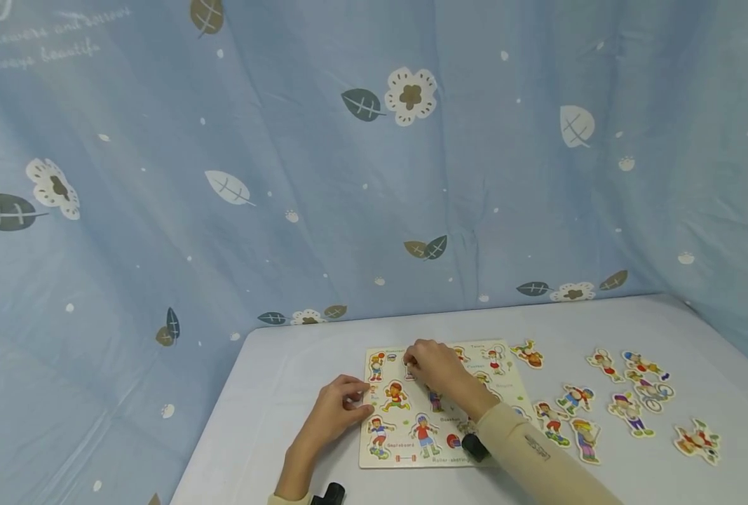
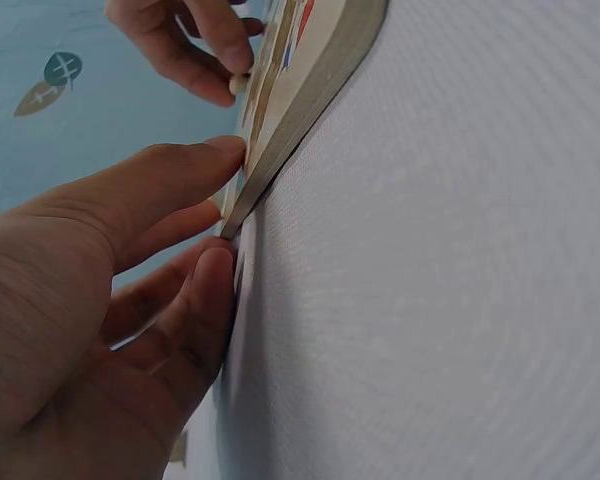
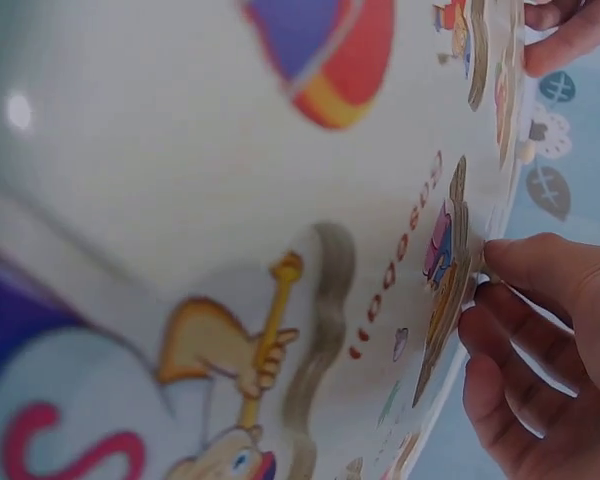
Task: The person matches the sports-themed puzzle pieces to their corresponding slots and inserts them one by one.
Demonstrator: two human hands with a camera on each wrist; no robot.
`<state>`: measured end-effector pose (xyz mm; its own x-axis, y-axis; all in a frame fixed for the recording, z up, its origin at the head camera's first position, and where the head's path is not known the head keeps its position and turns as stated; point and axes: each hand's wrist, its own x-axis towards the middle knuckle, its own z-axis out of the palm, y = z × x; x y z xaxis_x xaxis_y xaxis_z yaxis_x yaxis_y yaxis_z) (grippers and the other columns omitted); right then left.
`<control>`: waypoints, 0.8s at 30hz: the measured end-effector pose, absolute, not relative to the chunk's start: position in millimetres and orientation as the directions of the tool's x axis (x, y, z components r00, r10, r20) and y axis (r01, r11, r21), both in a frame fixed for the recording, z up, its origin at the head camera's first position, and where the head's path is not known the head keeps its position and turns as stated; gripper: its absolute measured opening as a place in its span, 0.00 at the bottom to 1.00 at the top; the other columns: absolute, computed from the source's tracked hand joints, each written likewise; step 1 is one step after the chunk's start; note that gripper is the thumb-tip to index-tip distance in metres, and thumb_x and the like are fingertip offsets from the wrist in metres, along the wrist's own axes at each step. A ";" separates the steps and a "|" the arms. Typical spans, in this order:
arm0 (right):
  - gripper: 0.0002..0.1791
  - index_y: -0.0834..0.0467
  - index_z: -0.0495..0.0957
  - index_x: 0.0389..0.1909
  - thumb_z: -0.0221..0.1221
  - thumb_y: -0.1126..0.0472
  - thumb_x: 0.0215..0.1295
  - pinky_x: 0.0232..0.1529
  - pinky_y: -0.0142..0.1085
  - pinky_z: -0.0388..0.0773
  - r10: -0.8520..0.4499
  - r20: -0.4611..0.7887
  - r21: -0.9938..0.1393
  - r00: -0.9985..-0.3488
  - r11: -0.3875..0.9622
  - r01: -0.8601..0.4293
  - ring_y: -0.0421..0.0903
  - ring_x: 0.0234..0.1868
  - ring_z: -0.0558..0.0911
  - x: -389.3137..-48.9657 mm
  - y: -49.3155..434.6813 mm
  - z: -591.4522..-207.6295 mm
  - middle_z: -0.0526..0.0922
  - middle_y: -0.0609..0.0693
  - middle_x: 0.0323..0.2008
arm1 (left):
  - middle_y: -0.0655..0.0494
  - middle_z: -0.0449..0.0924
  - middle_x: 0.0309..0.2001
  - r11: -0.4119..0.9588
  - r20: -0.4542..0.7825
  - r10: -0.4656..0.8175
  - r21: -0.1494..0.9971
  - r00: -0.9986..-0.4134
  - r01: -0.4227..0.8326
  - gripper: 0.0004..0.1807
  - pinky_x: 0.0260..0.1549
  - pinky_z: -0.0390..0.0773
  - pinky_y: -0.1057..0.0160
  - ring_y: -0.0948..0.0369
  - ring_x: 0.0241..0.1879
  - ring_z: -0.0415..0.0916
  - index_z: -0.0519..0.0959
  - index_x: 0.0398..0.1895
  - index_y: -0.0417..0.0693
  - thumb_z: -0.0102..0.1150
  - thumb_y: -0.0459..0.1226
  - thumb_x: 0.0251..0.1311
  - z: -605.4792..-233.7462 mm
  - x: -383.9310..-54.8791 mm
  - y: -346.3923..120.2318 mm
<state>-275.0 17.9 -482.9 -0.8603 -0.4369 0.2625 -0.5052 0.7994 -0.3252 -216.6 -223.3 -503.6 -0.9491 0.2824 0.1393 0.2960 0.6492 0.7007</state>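
Observation:
A wooden puzzle board (image 1: 418,459) printed with children playing sports lies on the white table. At its left edge is my left hand (image 1: 334,410); in the left wrist view the thumb (image 2: 195,170) rests on the top face and the other fingers lie against the rim, gripping the edge. My right hand (image 1: 437,366) reaches across the board to its upper middle. There its thumb and fingertips pinch a puzzle piece (image 1: 409,372), mostly covered by the hand. In the right wrist view the right thumb (image 3: 525,255) and fingers meet close over the board.
Several loose figure pieces lie right of the board, among them a cyclist piece (image 1: 651,393), a purple-capped figure (image 1: 630,414) and a far-right piece (image 1: 698,442). A blue patterned curtain (image 1: 348,175) hangs behind the table (image 1: 260,393).

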 end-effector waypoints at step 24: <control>0.13 0.50 0.85 0.43 0.70 0.56 0.56 0.34 0.39 0.79 -0.446 0.166 -0.334 -0.879 0.814 -0.476 0.44 0.40 0.81 -228.7 79.5 -462.5 0.82 0.47 0.43 | 0.51 0.79 0.47 0.633 0.139 0.281 0.717 -0.950 0.292 0.21 0.35 0.78 0.72 0.60 0.39 0.76 0.83 0.49 0.39 0.72 0.39 0.53 -503.8 -216.6 -223.4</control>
